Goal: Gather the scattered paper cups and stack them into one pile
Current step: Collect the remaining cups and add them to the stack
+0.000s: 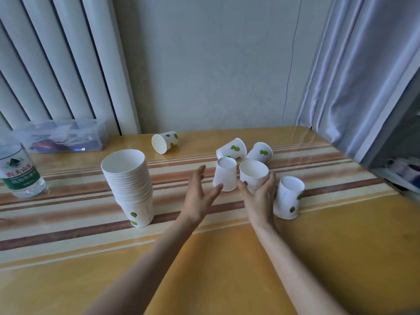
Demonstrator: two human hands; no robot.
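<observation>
Hands (229,196) at cup cluster (253,176); stack (130,185) left, table edge (384,189) right.

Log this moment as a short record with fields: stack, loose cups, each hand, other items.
stack: tall pile of white leaf-print paper cups, upright, on striped table
loose cups: six, right of the pile; three lying tipped
left hand: open, empty, beside upside-down white cup
right hand: wrapped around upright white cup
other items: water bottle, clear plastic box
</observation>
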